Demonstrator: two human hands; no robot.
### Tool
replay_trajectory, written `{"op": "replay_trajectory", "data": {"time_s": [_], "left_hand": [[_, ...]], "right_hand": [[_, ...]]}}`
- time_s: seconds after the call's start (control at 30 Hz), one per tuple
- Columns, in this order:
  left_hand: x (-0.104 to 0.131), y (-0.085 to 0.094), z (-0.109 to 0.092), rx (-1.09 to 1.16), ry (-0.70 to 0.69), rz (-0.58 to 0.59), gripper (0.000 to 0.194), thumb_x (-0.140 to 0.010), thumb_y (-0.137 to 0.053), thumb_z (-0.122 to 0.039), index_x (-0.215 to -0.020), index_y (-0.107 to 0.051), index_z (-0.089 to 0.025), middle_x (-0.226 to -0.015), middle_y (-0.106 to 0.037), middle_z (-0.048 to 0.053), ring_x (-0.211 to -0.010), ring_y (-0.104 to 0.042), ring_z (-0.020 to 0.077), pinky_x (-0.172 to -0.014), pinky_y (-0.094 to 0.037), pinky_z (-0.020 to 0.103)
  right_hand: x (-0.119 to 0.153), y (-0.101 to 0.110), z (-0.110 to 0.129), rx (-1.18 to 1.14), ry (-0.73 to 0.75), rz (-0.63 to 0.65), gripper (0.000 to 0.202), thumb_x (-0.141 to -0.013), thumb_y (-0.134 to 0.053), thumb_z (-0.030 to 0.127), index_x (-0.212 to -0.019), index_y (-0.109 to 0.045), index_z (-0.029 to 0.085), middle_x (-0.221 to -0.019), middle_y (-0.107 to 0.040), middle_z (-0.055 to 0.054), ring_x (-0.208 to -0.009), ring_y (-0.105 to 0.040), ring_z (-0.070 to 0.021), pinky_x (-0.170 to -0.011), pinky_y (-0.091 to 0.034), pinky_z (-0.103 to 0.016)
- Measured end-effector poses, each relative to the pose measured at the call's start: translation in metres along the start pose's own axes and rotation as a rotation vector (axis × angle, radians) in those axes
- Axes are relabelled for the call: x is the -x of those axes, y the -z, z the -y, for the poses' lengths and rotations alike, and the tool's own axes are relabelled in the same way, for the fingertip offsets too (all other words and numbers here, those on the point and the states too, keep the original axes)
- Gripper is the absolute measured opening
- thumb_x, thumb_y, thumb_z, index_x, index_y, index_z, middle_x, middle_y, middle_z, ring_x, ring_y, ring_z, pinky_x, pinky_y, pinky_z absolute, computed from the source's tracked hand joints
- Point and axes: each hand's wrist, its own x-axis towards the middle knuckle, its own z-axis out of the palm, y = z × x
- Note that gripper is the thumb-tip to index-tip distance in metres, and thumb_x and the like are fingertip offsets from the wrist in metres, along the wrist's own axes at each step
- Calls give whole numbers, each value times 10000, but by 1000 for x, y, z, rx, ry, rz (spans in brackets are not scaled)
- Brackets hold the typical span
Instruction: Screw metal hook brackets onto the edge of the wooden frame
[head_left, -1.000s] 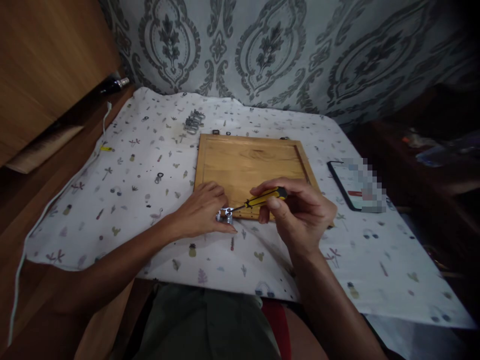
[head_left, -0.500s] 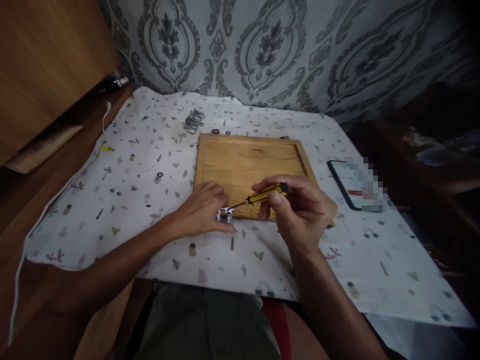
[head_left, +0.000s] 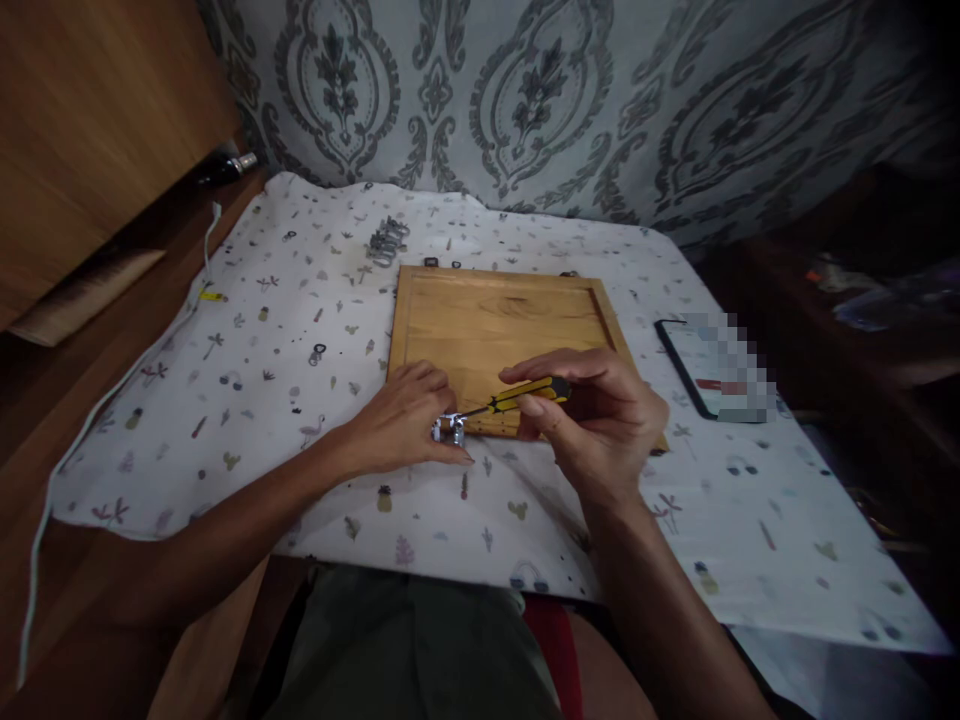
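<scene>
A wooden framed panel lies flat on the cloth-covered table. At its near edge sits a small shiny metal fitting; whether it is a latch or a hinge I cannot tell. My left hand is closed about this fitting, fingers on the panel and thumb below the edge. In my right hand is a screwdriver with a yellow and black handle, pinched between thumb and fingers. Its shaft points left and down, the tip at the fitting. Small dark holes show along the panel's near edge.
Several grey metal pieces are heaped behind the panel's left corner. A phone lies to the right. A white cable runs along the table's left side, beside a wooden cabinet. A patterned curtain or wall covering stands behind.
The screwdriver and my right hand have shifted slightly left, and the fingers have turned a little on the handle. My left hand and the panel stay in place.
</scene>
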Motion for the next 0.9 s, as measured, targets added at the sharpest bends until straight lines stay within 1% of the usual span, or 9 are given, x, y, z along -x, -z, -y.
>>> {"op": "replay_trajectory", "data": {"time_s": [0.1,0.17,0.27,0.37,0.43,0.53,0.7,0.8,0.9], "left_hand": [[1,0,1,9,-28,-23,522,-803,-833,-655,-923,-651,-180,-1000,-626,65,-1019,-552,283,-899,-455,404],[1,0,2,14,-36,-27,520,-806,-834,-650,-942,-655,-182,-996,-625,63,-1015,-554,282,-894,-455,401],[0,0,0,8,-14,-10,525,-799,-846,-639,-940,-659,-170,-996,-630,68,-1017,-559,284,-903,-459,408],[0,1,-1,5,2,4,523,-796,-852,-634,-925,-663,-164,-993,-634,70,-1025,-561,288,-914,-459,415],[-1,1,-1,8,0,2,526,-790,-855,-636,-925,-664,-165,-998,-635,71,-1031,-560,289,-915,-458,414],[0,0,1,6,-10,-8,528,-788,-856,-638,-931,-663,-168,-1006,-633,70,-1023,-556,282,-907,-453,406],[0,-3,5,-3,-45,-37,529,-802,-827,-671,-902,-644,-185,-998,-628,63,-1000,-546,271,-891,-445,393],[1,-3,5,-5,-50,-37,530,-806,-820,-678,-896,-638,-188,-996,-631,63,-1000,-548,272,-896,-447,398],[1,-3,4,-4,-37,-26,531,-802,-829,-668,-899,-640,-181,-993,-631,67,-1007,-549,275,-901,-447,400]], "right_hand": [[0,0,-1,-33,-16,-5,217,-821,-891,326,-855,-707,216,-827,-804,-18,-548,-680,-120,-360,-531,-176],[0,0,-1,-30,-32,-1,236,-819,-895,349,-871,-708,215,-806,-795,-13,-550,-687,-122,-370,-531,-177],[1,1,0,-27,-46,24,268,-874,-839,429,-1025,-761,222,-860,-794,-26,-593,-712,-129,-395,-543,-189],[2,3,1,-21,-54,72,245,-954,-758,408,-1141,-787,253,-931,-810,-29,-504,-653,-88,-435,-571,-212],[2,3,0,-22,-43,80,182,-958,-758,360,-1106,-801,264,-928,-814,-19,-489,-644,-84,-432,-568,-212],[2,3,-1,-9,-13,62,133,-917,-804,331,-1021,-802,249,-901,-810,-15,-511,-652,-97,-396,-527,-203],[1,2,-4,14,20,8,163,-833,-881,319,-879,-752,232,-826,-790,-18,-623,-694,-140,-456,-544,-227],[0,1,-4,-9,30,0,187,-811,-900,292,-883,-735,243,-814,-778,-9,-678,-718,-154,-481,-560,-230],[0,1,-4,-16,37,3,188,-818,-897,297,-898,-734,247,-819,-773,-6,-673,-714,-148,-487,-568,-232]]}}
